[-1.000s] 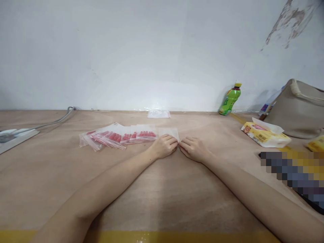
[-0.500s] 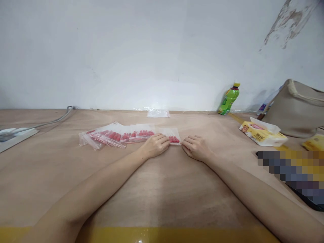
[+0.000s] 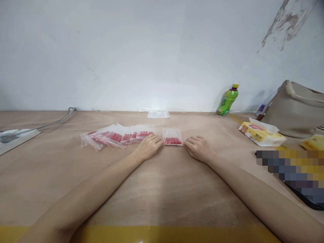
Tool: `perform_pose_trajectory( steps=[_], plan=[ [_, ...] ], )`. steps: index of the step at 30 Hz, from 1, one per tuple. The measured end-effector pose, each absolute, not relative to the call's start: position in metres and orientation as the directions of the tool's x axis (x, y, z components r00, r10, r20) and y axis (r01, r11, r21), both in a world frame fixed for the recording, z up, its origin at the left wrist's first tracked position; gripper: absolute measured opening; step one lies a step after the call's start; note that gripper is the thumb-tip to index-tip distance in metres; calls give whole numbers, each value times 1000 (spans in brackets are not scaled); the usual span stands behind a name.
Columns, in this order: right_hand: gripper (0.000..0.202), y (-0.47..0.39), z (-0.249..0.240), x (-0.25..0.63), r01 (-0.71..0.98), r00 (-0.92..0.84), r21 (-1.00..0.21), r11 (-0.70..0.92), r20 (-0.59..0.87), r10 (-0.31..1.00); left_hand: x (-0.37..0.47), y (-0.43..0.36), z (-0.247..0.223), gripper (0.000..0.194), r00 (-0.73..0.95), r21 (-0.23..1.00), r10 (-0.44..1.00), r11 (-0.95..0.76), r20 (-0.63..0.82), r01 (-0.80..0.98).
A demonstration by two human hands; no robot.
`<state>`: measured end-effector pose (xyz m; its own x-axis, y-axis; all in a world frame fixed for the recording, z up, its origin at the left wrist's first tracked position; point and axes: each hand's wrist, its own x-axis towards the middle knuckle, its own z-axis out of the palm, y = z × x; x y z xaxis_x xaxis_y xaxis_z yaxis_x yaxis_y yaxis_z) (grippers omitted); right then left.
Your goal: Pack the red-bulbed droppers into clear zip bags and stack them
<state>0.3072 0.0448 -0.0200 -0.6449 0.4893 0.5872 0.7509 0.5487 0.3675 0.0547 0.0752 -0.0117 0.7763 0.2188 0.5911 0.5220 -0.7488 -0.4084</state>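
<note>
A small clear zip bag (image 3: pixel 172 133) lies flat in front of me, with several red pieces (image 3: pixel 173 141) lined up along its near edge. At the bag's near left corner is my left hand (image 3: pixel 151 146), fingers closed and fingertips on the corner. My right hand (image 3: pixel 198 147) pinches at the near right corner, its fingers curled together. The thumbs are mostly hidden under both hands. Left of the bag, overlapping filled zip bags (image 3: pixel 115 135) are fanned out, each with similar red pieces; the rightmost reaches just behind my left hand.
Flat clear bags (image 3: pixel 158 114) lie by the wall. To the right are a green bottle (image 3: pixel 228 100), a yellow tissue pack (image 3: pixel 263 133), a beige bag (image 3: pixel 296 108) and a blurred-out dark-edged object (image 3: pixel 293 175). A grey cable (image 3: pixel 59 120) runs at the left.
My left hand has slid left, uncovering the bag's left part and more red pieces. My right hand has shifted slightly right. The fanned bags stay in place.
</note>
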Motion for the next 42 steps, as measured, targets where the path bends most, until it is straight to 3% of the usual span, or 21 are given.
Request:
perform_pose_trajectory(
  steps=[3,5,8,14,21,26,29,33,36,42],
  plan=[
    [20,40,-13,302,786,-603,286,549,550,578,49,69,-7,25,761,-384,281,-731,585,565],
    [39,36,-9,292,804,-564,195,561,548,618,43,64,-5,41,707,-347,375,-674,600,652],
    [69,32,-10,271,790,-569,92,606,480,668,30,59,-6,44,610,-295,491,-574,622,763],
    [60,36,-18,271,803,-561,-45,594,279,780,16,65,-13,38,478,-195,624,-467,618,862],
    [50,50,-21,355,944,-258,-118,309,319,912,16,73,-14,27,523,-120,633,-566,570,816],
    [47,51,-20,359,974,-171,-73,216,396,902,26,72,-14,26,571,-101,598,-635,563,765],
    [45,44,-18,331,933,-299,-15,358,520,800,44,68,-15,26,594,-70,576,-682,562,728],
    [35,39,-16,289,833,-480,57,550,569,668,67,66,-21,26,606,-5,552,-737,573,676],
    [19,45,-18,274,797,-545,136,589,584,602,74,67,-26,26,608,41,536,-768,585,639],
    [21,55,-23,273,779,-555,165,604,629,544,69,69,-23,23,588,110,538,-787,604,607]
  ],
)
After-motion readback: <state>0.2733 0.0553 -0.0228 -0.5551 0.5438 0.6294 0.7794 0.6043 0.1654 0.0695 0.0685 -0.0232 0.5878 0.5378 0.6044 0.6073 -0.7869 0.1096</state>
